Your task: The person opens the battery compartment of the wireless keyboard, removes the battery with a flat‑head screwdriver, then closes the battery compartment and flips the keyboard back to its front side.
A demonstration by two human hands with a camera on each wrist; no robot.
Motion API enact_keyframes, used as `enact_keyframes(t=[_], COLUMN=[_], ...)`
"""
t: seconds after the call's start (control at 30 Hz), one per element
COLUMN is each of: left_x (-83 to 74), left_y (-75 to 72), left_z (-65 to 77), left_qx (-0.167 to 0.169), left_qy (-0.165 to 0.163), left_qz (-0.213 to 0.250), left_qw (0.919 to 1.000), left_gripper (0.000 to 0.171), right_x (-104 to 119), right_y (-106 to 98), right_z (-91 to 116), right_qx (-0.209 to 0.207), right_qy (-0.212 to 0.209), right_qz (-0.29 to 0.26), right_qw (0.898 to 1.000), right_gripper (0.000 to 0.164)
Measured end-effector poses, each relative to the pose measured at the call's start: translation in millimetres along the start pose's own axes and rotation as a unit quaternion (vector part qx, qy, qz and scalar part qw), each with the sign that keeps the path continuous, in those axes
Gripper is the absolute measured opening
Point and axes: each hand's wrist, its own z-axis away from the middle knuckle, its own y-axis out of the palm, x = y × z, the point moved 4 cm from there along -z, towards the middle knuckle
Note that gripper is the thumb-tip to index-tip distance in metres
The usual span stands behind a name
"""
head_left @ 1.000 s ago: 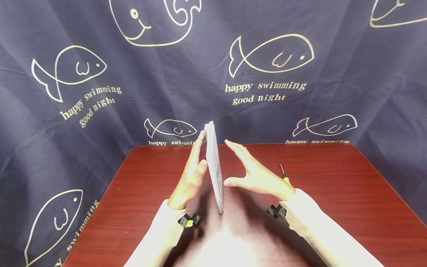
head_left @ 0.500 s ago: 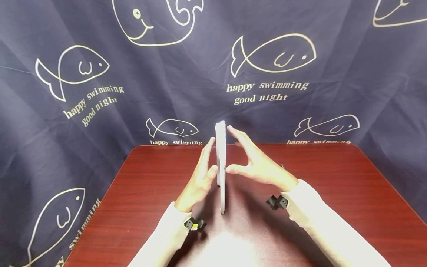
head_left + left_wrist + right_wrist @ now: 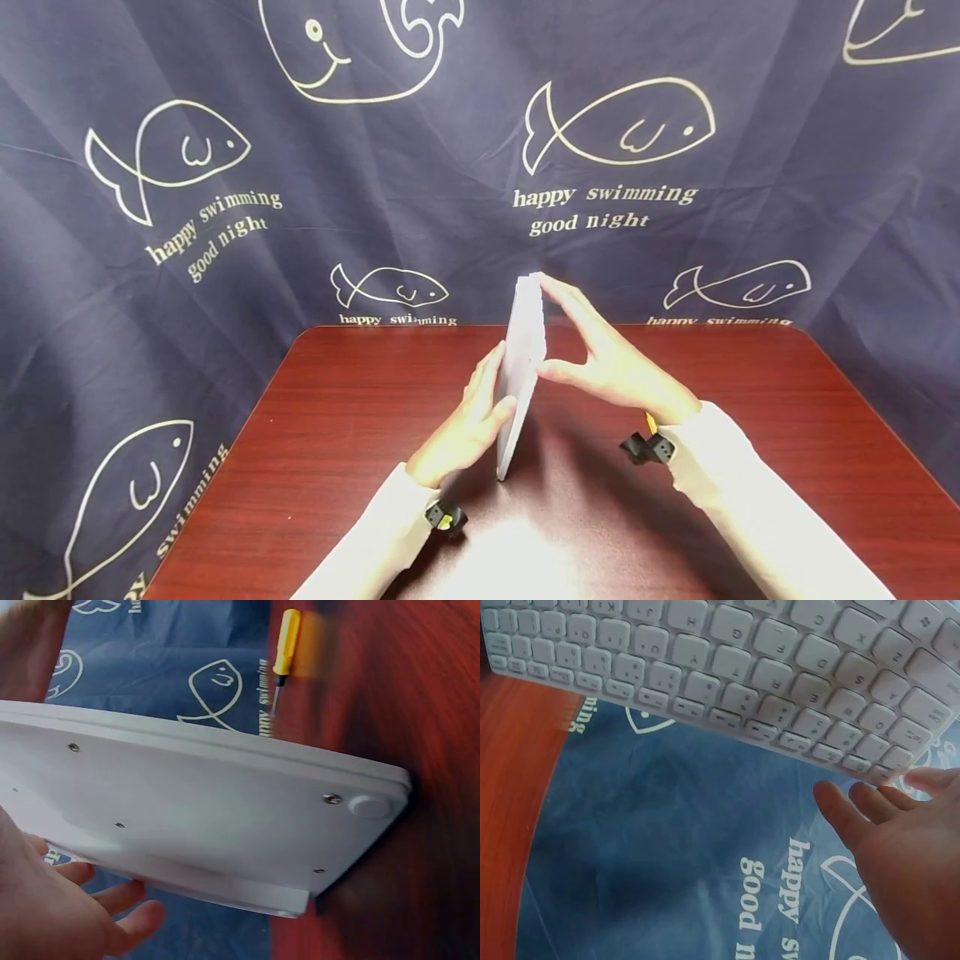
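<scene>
A white keyboard [image 3: 521,367] stands on its long edge on the dark red table [image 3: 337,417], with its top tilted to the right. My left hand [image 3: 468,421] lies with straight fingers against its smooth underside [image 3: 195,810], which shows small screws and a round foot. My right hand [image 3: 607,362] touches the key side [image 3: 727,667] near the top edge with straight fingers. In the right wrist view my right hand [image 3: 900,847] sits just beyond the keys. In the left wrist view my left hand [image 3: 67,915] shows under the keyboard's edge.
A yellow-handled screwdriver [image 3: 285,645] lies on the table to the right of the keyboard, mostly hidden behind my right wrist [image 3: 651,422] in the head view. A dark blue cloth with fish drawings [image 3: 225,208] hangs behind and around the table.
The keyboard's top has swung from leaning left, through upright, to leaning right. Both hands moved right with it, and the right hand came closer to the key side.
</scene>
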Motion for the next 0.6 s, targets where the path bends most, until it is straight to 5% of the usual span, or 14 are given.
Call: enact_keyframes(t=[0.37, 0.6], left_x=[20.9, 34.9], left_y=[16.3, 24.9], left_z=[9.8, 14.7], left_qx=[0.074, 0.134], left_qy=[-0.066, -0.13], left_qz=[-0.035, -0.069], left_qw=[0.9944, 0.98], left_gripper=[0.08, 0.084], right_x=[-2.4, -9.3], right_y=[-19.0, -34.4], right_z=[17.0, 33.4], right_qx=[-0.015, -0.007], right_qy=[-0.012, 0.007], right_qz=[0.039, 0.07], right_qw=[0.999, 0.997], right_gripper=[0.086, 0.091])
